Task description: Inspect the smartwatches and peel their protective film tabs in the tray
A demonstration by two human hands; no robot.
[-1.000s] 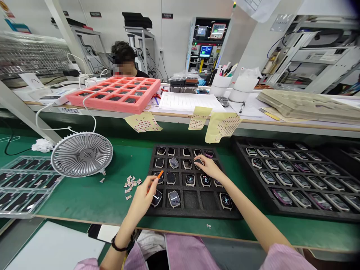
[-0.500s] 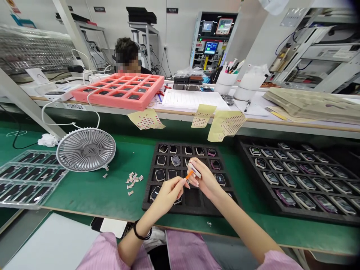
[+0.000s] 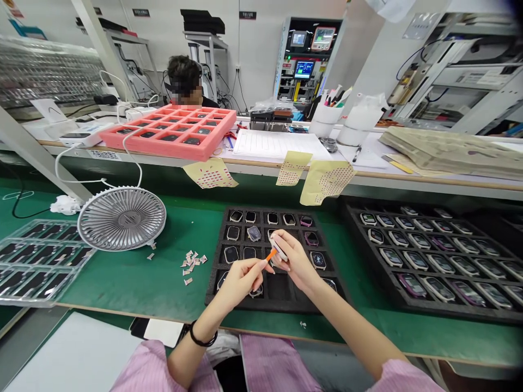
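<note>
Orange plastic meets the watch [image 3: 280, 249] right in front of my camera, and I'd call that contact the weak spot. Taking the watch as the middle of the dial, my left hand [image 3: 241, 279] sits at eight o'clock, thumb and forefinger pinching the orange stick [image 3: 271, 255]. My right hand [image 3: 297, 262] sits at four, thumb and fingers curled around the watch; I can't tell how firmly, nor see exactly where the stick's tip lands.

If I push at a poor angle, the tip could skid off, mark the casing or jab my right fingertips, which are close beside it. The watch looks small and smooth, and my fingers hide much of it, so a sideways shove could twist it out. It is above the black foam tray [image 3: 281, 307], with other watches seated around, so a drop might chip it or one of those; the unfilled pockets at six o'clock would be a softer landing.

At nine o'clock, small loose tabs [image 3: 190, 260] lie on the green bench [image 3: 163, 294], near the fan [image 3: 125, 219] between nine and ten. I can't tell whether it's running; a draught or a brushing wrist could scatter them.
</note>
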